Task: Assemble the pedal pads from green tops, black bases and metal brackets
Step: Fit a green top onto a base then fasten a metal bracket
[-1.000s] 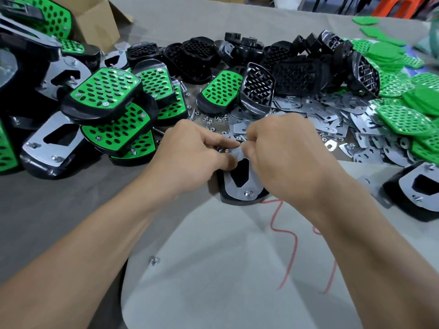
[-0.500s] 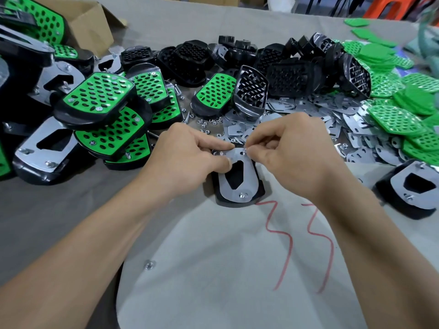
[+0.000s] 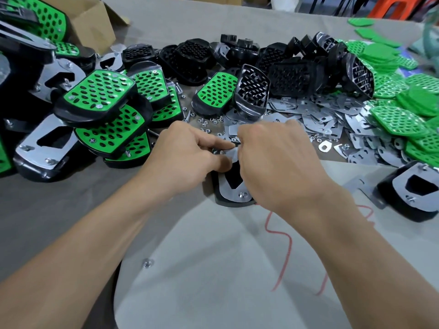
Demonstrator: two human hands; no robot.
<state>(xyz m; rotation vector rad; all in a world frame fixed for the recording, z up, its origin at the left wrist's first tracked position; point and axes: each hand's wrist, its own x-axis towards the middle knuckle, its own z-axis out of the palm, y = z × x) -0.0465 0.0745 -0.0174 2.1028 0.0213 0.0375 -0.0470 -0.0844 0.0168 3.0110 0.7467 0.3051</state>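
- The pad in work lies at mid-tabletop [image 3: 71, 222]: a black base [image 3: 219, 198] with a metal bracket [image 3: 231, 193] on top, one nut [image 3: 242, 195] seated at its near end.
- The left hand [image 3: 190, 153] pinches the bracket's far end between thumb and forefinger.
- The right hand [image 3: 278, 162] is curled over the same far end; whatever its fingertips grip is hidden.
- Likely step: fastening the far corners. Hold the bracket flat and square on the base, start each nut straight by fingertip, and steady the base so it can't slide.
- Supplies beyond the pad: loose nuts [image 3: 206, 124] just behind it, spare brackets [image 3: 320, 115] and green tops [image 3: 399, 119] to its far right, and bare black bases [image 3: 285, 74] further back.
- Only one container shows, a cardboard box [image 3: 95, 22] far to the pad's left; its contents can't be seen.
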